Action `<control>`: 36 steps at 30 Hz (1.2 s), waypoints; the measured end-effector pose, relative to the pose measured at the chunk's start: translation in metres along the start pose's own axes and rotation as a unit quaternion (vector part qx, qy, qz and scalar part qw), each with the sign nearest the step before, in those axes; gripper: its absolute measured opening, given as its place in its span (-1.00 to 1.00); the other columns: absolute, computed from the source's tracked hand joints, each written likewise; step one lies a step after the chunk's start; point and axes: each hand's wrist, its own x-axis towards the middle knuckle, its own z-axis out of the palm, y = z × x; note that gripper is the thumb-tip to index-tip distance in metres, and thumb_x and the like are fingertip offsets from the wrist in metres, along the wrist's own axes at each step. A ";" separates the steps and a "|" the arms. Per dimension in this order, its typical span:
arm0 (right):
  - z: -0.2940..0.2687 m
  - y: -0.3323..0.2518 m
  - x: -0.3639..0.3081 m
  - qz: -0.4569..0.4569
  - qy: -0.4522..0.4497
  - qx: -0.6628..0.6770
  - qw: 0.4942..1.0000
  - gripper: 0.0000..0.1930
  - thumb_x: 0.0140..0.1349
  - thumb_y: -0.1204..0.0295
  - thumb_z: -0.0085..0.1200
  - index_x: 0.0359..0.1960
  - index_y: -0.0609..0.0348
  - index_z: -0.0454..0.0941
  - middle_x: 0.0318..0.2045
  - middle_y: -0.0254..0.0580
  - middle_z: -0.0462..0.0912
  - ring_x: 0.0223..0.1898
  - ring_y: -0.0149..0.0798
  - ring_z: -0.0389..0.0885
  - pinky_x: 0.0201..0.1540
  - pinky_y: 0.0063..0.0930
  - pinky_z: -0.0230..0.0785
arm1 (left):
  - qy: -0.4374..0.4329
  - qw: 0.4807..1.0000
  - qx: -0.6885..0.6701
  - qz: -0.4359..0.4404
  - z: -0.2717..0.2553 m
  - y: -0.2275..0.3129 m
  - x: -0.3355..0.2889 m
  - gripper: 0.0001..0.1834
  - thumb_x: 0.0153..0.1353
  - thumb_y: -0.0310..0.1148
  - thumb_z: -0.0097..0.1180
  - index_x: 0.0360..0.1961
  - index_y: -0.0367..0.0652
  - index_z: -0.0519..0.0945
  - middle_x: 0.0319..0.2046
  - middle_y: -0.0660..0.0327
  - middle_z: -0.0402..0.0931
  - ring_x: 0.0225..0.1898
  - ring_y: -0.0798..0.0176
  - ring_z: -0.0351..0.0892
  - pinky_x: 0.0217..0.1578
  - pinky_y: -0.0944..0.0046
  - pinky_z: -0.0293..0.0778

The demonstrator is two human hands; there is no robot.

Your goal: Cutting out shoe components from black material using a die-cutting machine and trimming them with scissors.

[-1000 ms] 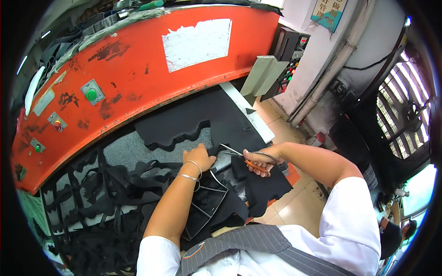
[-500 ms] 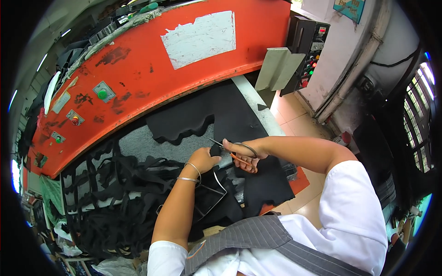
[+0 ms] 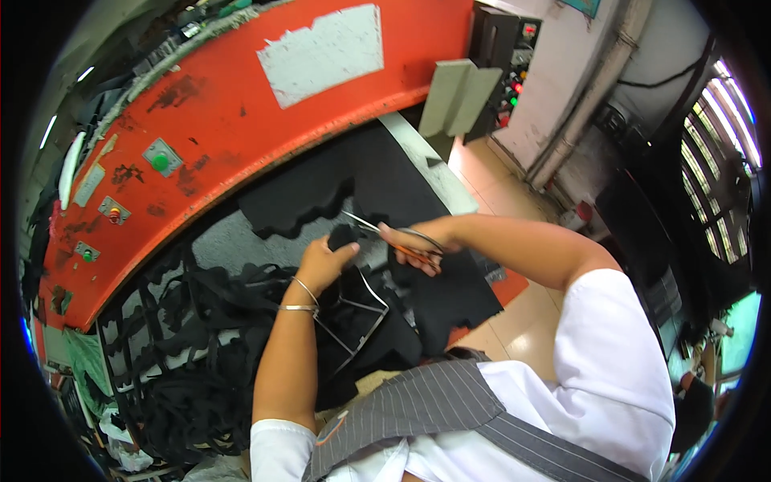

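My left hand (image 3: pixel 324 263), with metal bangles at the wrist, pinches a small black piece of sheet material (image 3: pixel 344 235) between thumb and fingers. Close by on the right, my right hand (image 3: pixel 414 246) grips a pair of scissors (image 3: pixel 363 223) with orange on the handle. Their pointed blades reach left, beside the black piece; I cannot tell whether they touch it. Beneath and behind my hands lies a large black sheet (image 3: pixel 321 165) with a wavy cut edge. A thin metal strip frame (image 3: pixel 371 325), angular in outline, rests in front of my left hand on more black material.
Tangled black offcuts (image 3: pixel 209 345) cover the left of the grey work surface (image 3: pixel 221 238). An orange machine beam (image 3: pixel 217 120) with buttons spans the far side. At the back right stand a bent pale metal plate (image 3: pixel 458 98) and a black control box (image 3: pixel 499 60). Tiled floor (image 3: pixel 526 341) shows on the right.
The view has shifted, so the machine sits further left and higher. My left hand with the black piece has drawn slightly away from my right hand. The scissors stay in my right hand.
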 end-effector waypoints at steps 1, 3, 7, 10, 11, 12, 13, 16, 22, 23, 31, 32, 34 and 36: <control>0.007 -0.009 0.004 0.000 0.023 -0.014 1.000 0.03 -0.03 -0.60 -0.43 -0.23 0.33 0.43 -0.65 -0.26 0.34 -0.64 -0.30 0.50 -0.63 -0.43 0.40 | 0.006 1.000 0.015 -0.013 -0.005 -0.005 0.000 -0.72 0.09 -0.32 0.27 -0.25 -0.30 0.59 -0.49 0.29 0.54 -0.52 0.44 0.45 -0.46 0.38 0.40; 0.010 -0.008 0.005 0.002 0.086 -0.061 0.994 -0.02 0.03 -0.55 -0.33 -0.31 0.37 0.49 -0.79 -0.24 0.30 -0.65 -0.25 0.50 -0.63 -0.38 0.38 | -0.025 0.999 0.017 -0.018 -0.009 0.009 -0.008 -0.73 0.06 -0.31 0.28 -0.29 -0.30 0.59 -0.52 0.29 0.53 -0.54 0.43 0.44 -0.49 0.37 0.40; 0.012 0.021 -0.012 0.052 0.173 -0.279 0.943 -0.07 0.06 -0.46 -0.17 -0.27 0.42 0.50 -0.64 -0.02 0.52 -0.50 -0.04 0.61 -0.42 -0.24 0.45 | 0.073 0.933 0.350 0.046 -0.077 -0.020 -0.018 -0.52 0.00 -0.20 0.31 -0.10 -0.26 0.56 -0.42 0.09 0.57 -0.40 0.12 0.55 -0.33 0.17 0.46; 0.018 0.086 -0.042 -0.042 0.405 -0.309 0.860 -0.18 0.01 -0.36 0.04 -0.26 0.36 0.50 -0.47 0.08 0.59 -0.45 -0.03 0.63 -0.38 -0.26 0.44 | 0.239 0.776 0.579 0.076 -0.089 -0.004 -0.048 -0.35 -0.02 -0.17 0.32 0.10 -0.22 0.44 -0.16 -0.05 0.53 -0.11 -0.13 0.51 -0.07 -0.01 0.39; 0.021 0.094 -0.054 -0.040 0.407 -0.307 0.859 -0.18 0.01 -0.36 0.04 -0.26 0.36 0.50 -0.47 0.08 0.59 -0.45 -0.03 0.63 -0.38 -0.26 0.44 | 0.237 0.776 0.579 0.079 -0.089 0.002 -0.055 -0.35 -0.02 -0.17 0.32 0.10 -0.22 0.44 -0.16 -0.05 0.53 -0.11 -0.13 0.51 -0.07 -0.01 0.39; 0.024 0.101 -0.066 0.035 0.410 -0.248 0.877 -0.19 0.00 -0.32 0.09 -0.20 0.36 0.51 -0.35 0.15 0.60 -0.29 0.01 0.63 -0.25 -0.23 0.44 | 0.262 0.767 0.558 0.179 -0.088 0.006 -0.060 -0.32 -0.04 -0.18 0.32 0.11 -0.21 0.43 -0.12 -0.05 0.51 -0.09 -0.11 0.49 -0.04 -0.02 0.37; 0.027 0.106 -0.075 0.110 0.409 -0.186 0.887 -0.20 0.00 -0.29 0.14 -0.14 0.36 0.51 -0.22 0.22 0.60 -0.12 0.04 0.62 -0.12 -0.20 0.44 | 0.285 0.749 0.530 0.277 -0.085 0.011 -0.064 -0.30 -0.07 -0.20 0.33 0.13 -0.21 0.42 -0.09 -0.06 0.50 -0.07 -0.10 0.48 -0.01 -0.03 0.34; 0.063 0.119 -0.086 0.130 0.398 -0.103 0.902 -0.16 -0.07 -0.19 0.28 -0.05 0.44 0.46 -0.08 0.30 0.55 0.02 0.09 0.55 0.02 -0.19 0.39 | 0.037 0.858 0.365 0.360 -0.020 0.024 -0.067 -0.54 -0.13 -0.25 0.32 -0.16 -0.20 0.58 -0.16 0.07 0.55 -0.09 -0.05 0.50 -0.07 0.01 0.38; 0.075 0.128 -0.066 0.073 0.438 -0.132 0.886 -0.39 -0.11 0.14 0.42 -0.11 0.27 0.46 -0.16 0.14 0.60 -0.06 0.11 0.57 -0.03 -0.16 0.41 | -0.204 0.772 0.488 0.354 0.074 -0.007 -0.099 -0.51 0.06 0.06 0.16 -0.17 -0.12 0.63 -0.23 0.16 0.59 -0.05 0.07 0.49 0.20 -0.08 0.12; 0.067 0.119 -0.081 0.095 0.457 -0.142 0.873 -0.53 -0.07 0.24 0.38 -0.18 0.20 0.48 -0.20 0.11 0.61 -0.10 0.08 0.58 -0.07 -0.17 0.42 | -0.211 0.742 0.528 0.355 0.072 -0.011 -0.099 -0.54 0.08 0.09 0.11 -0.31 -0.10 0.69 -0.33 0.19 0.59 -0.11 0.12 0.50 0.18 -0.07 0.14; -0.002 0.147 -0.123 0.029 0.630 -0.199 0.750 -0.59 -0.16 0.32 0.40 -0.32 0.25 0.50 -0.39 0.08 0.62 -0.28 0.02 0.62 -0.21 -0.24 0.42 | -0.304 0.704 0.607 0.208 0.052 0.002 -0.114 -0.67 0.07 -0.06 0.11 -0.52 -0.09 0.70 -0.45 0.18 0.63 -0.36 0.09 0.56 -0.03 0.03 0.35; -0.005 0.159 -0.124 0.026 0.634 -0.199 0.747 -0.59 -0.16 0.32 0.40 -0.32 0.25 0.50 -0.39 0.08 0.62 -0.28 0.02 0.62 -0.21 -0.24 0.42 | -0.300 0.703 0.610 0.211 0.051 0.004 -0.109 -0.67 0.07 -0.06 0.11 -0.52 -0.09 0.70 -0.45 0.18 0.63 -0.36 0.09 0.56 -0.03 0.03 0.35; 0.008 0.154 -0.123 0.058 0.510 -0.183 0.839 -0.50 -0.14 0.27 0.40 -0.18 0.28 0.52 -0.37 0.10 0.62 -0.30 -0.01 0.61 -0.23 -0.23 0.42 | -0.273 0.851 0.414 0.174 0.040 0.000 -0.103 -0.68 0.10 -0.11 0.16 -0.32 -0.15 0.69 -0.39 0.13 0.64 -0.28 0.09 0.61 -0.15 0.11 0.47; 0.023 0.159 -0.125 0.000 0.440 0.023 0.897 -0.54 -0.10 0.33 0.40 -0.19 0.29 0.53 -0.35 -0.02 0.63 -0.29 -0.15 0.61 -0.25 -0.32 0.42 | -0.247 0.936 0.243 0.063 0.032 -0.005 -0.091 -0.57 0.19 -0.17 0.19 -0.02 -0.25 0.58 -0.23 0.09 0.63 -0.18 0.22 0.61 -0.12 0.27 0.49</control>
